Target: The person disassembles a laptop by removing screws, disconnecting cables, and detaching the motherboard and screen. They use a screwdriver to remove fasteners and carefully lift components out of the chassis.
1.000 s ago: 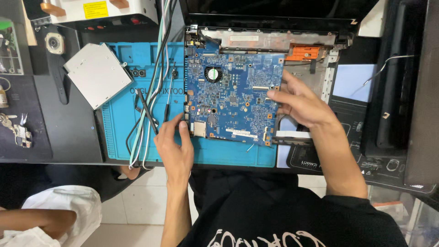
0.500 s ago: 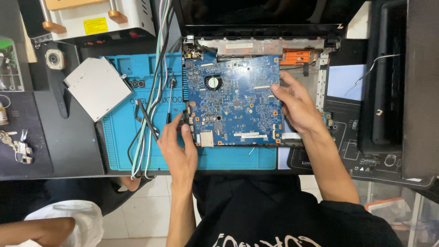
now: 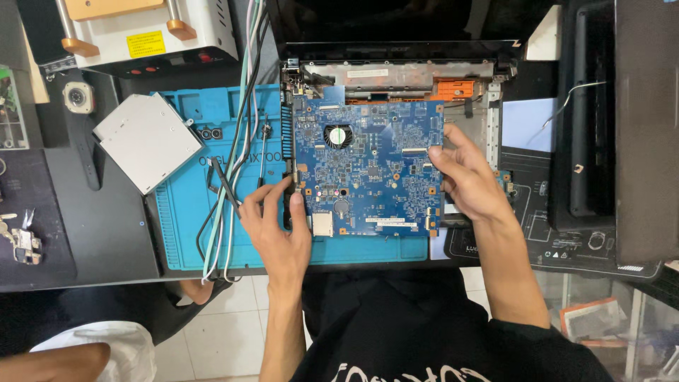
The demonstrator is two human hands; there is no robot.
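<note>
From the head camera, I held the blue rectangular circuit board with a small round fan (image 3: 368,170) between both my hands, over the open grey laptop chassis (image 3: 488,120) and the near edge of the blue silicone work mat (image 3: 184,226). My left hand (image 3: 279,226) gripped its left edge, the thumb on top near the lower left corner and the fingers curled along the side. My right hand (image 3: 470,177) clamped the right edge, with the fingers lying over the top face. The board lay between the two grips, its longer side running left to right, so both hands were equally near. A bundle of thin cables (image 3: 237,148) ran just beside my left hand, and a flat silver optical drive (image 3: 147,141) rested further left.
</note>
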